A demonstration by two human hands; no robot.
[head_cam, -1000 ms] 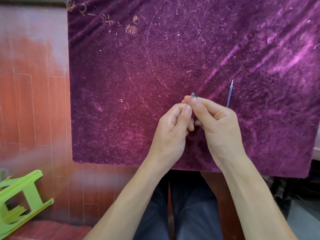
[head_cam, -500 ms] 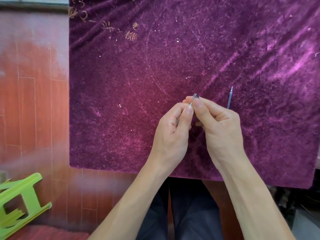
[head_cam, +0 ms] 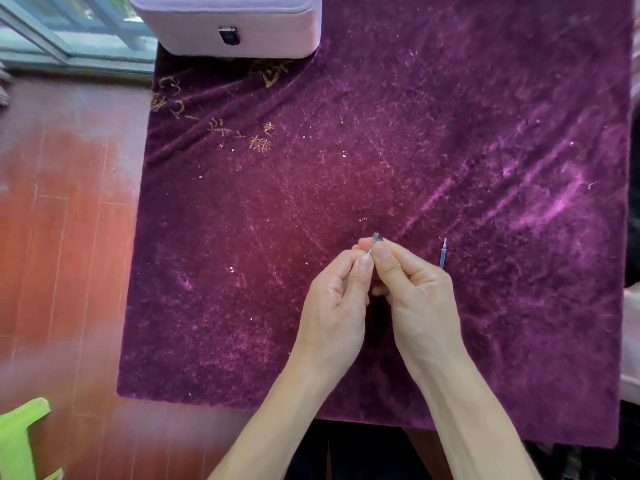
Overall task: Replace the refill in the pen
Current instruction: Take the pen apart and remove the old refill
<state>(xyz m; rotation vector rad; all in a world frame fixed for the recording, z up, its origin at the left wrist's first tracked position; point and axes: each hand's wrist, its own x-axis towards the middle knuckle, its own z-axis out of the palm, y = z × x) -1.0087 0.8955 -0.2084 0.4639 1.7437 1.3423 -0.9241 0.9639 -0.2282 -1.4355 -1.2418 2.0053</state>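
My left hand [head_cam: 334, 306] and my right hand [head_cam: 415, 299] meet over the purple velvet cloth [head_cam: 381, 168], fingertips pinched together around a thin pen [head_cam: 374, 240]. Only its small grey tip shows above the fingers; the barrel is hidden inside my hands. A slim bluish refill [head_cam: 442, 255] lies on the cloth just right of my right hand, its point facing away from me and its lower part hidden behind the hand.
A pale lilac case [head_cam: 225, 26] with a dark latch stands at the cloth's far left corner. Red wooden floor [head_cam: 62, 254] lies to the left, with a green plastic stool [head_cam: 20, 441] at the lower left. A window frame sits top left.
The view has tilted up, bringing the lilac case and window into sight. My hands keep the same pinch on the pen, and the refill has not moved on the cloth.
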